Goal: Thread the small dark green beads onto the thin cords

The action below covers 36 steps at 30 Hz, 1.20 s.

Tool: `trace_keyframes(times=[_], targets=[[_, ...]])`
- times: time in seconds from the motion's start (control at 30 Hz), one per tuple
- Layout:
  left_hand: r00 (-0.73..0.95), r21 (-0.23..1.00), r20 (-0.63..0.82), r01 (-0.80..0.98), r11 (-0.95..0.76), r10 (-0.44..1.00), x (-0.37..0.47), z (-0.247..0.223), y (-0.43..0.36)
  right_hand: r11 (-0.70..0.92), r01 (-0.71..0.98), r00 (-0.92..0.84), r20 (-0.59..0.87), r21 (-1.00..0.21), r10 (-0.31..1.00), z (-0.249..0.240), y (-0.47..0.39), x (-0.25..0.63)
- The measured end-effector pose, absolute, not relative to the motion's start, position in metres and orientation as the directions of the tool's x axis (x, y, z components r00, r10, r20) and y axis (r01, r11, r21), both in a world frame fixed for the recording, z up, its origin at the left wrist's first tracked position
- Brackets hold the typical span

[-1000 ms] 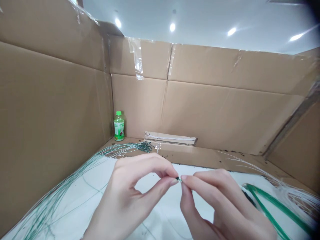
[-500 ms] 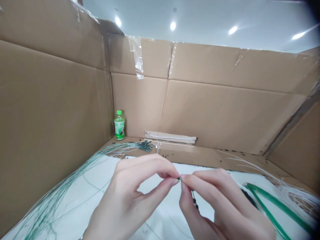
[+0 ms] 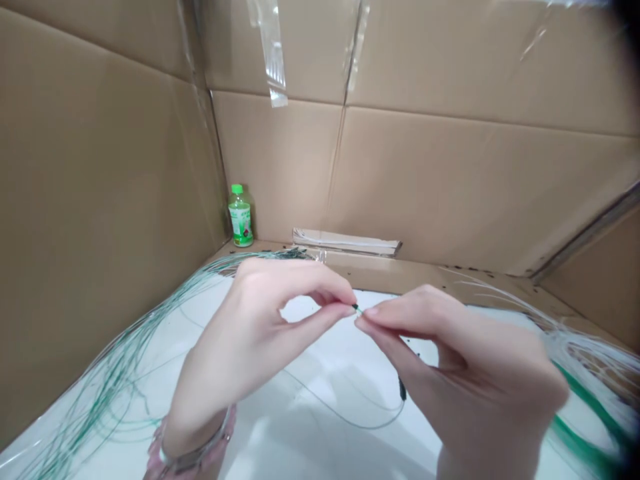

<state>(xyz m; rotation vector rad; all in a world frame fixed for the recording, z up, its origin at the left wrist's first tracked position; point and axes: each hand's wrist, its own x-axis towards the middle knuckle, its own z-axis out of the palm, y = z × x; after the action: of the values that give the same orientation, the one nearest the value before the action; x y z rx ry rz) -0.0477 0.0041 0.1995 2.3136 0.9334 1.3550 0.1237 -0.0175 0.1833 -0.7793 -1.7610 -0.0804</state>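
My left hand [image 3: 280, 327], with a pink beaded bracelet on the wrist, pinches a small dark piece [image 3: 355, 307] between thumb and index finger. Just to the right, the fingertips of my right hand [image 3: 450, 347] pinch a thin green wire [image 3: 360, 311] that meets this piece. Both sets of fingertips almost touch, hiding most of what they hold. Below them a thin dark strand [image 3: 350, 423] curves over the white surface. It runs up to a dark green piece [image 3: 403, 389] hanging under my right hand, partly covered by it.
Long green strands [image 3: 120, 373] spread along the left, with dark tips [image 3: 297, 253] behind my left hand. A green-capped bottle [image 3: 241, 220] stands in the back corner of the cardboard walls [image 3: 475, 180]. White strands [image 3: 575, 343] and a green band [image 3: 595, 407] lie at right.
The view has tilted down, so the ceiling lights are gone. My fingertips have drawn slightly apart, baring a bit of green wire. The curved strand below now shows more fully.
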Motion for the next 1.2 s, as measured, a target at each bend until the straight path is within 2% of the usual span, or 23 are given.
trace_keyframes(times=[0.13,0.27,0.47,0.63,0.73,0.87,1.03,1.13,1.2], targets=[[0.331,0.597,0.629,0.375,-0.709,0.704,-0.049,0.198,0.009,0.762,0.503,-0.138,0.832,-0.409,0.538,0.184,-0.012,0.127],[0.357,0.596,0.611,0.381,-0.707,0.707,-0.045,0.197,0.011,0.773,0.484,-0.162,0.827,-0.41,0.539,0.185,-0.006,0.128],[0.392,0.563,0.594,0.421,-0.711,0.703,-0.038,0.197,0.016,0.662,0.636,-0.122,0.795,-0.396,0.594,0.184,-0.002,0.131],[0.359,0.539,0.606,0.472,-0.698,0.71,-0.034,0.192,0.029,0.534,0.735,-0.203,0.616,-0.417,0.761,0.185,0.005,0.15],[0.369,0.581,0.568,0.454,-0.676,0.736,-0.031,0.189,0.037,0.538,0.703,-0.247,0.55,-0.466,0.798,0.186,0.009,0.157],[0.3,0.672,0.587,0.338,-0.659,0.752,-0.026,0.185,0.044,0.548,0.615,-0.237,0.529,-0.568,0.815,0.188,0.011,0.157],[0.258,0.747,0.568,0.237,-0.621,0.781,-0.027,0.183,0.047,0.547,0.558,-0.212,0.53,-0.624,0.821,0.19,0.011,0.159],[0.289,0.751,0.546,0.247,-0.612,0.786,-0.03,0.184,0.047,0.542,0.538,-0.208,0.522,-0.645,0.827,0.19,0.011,0.16],[0.366,0.752,0.505,0.259,-0.606,0.782,-0.031,0.186,0.047,0.544,0.526,-0.2,0.527,-0.653,0.826,0.19,0.011,0.161]])
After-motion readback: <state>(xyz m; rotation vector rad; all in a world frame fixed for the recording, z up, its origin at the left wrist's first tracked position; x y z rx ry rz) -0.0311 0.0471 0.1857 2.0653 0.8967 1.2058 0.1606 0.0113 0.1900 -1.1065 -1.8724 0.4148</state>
